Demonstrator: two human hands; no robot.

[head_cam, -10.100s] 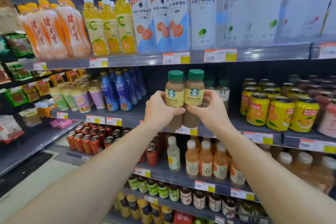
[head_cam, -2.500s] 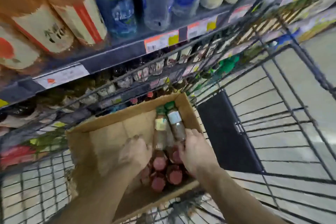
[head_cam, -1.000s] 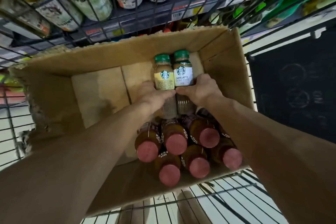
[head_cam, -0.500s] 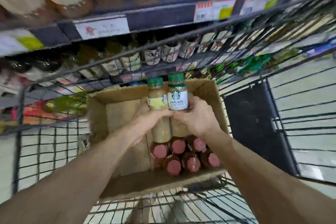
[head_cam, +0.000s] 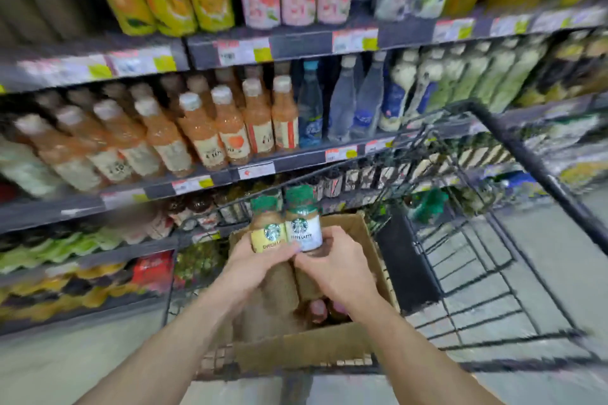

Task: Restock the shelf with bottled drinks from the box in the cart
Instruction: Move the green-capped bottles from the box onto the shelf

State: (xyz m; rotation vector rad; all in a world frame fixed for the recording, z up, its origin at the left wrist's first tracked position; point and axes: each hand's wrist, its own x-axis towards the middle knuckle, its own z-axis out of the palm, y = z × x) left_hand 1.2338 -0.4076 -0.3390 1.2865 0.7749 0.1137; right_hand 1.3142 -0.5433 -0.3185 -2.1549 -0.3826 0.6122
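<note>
two green-capped coffee bottles stand upright and touching above the cardboard box in the cart. left hand fingers wrap the yellow-label cheese latte bottle; right hand fingers wrap the white-label caffe latte bottle. long axes vertical, caps above the fingers; the shelf lies beyond and above them.

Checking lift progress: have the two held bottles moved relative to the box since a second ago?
Yes. The bottles have risen: they lay inside the box, and now their caps stand above its far rim.
</note>
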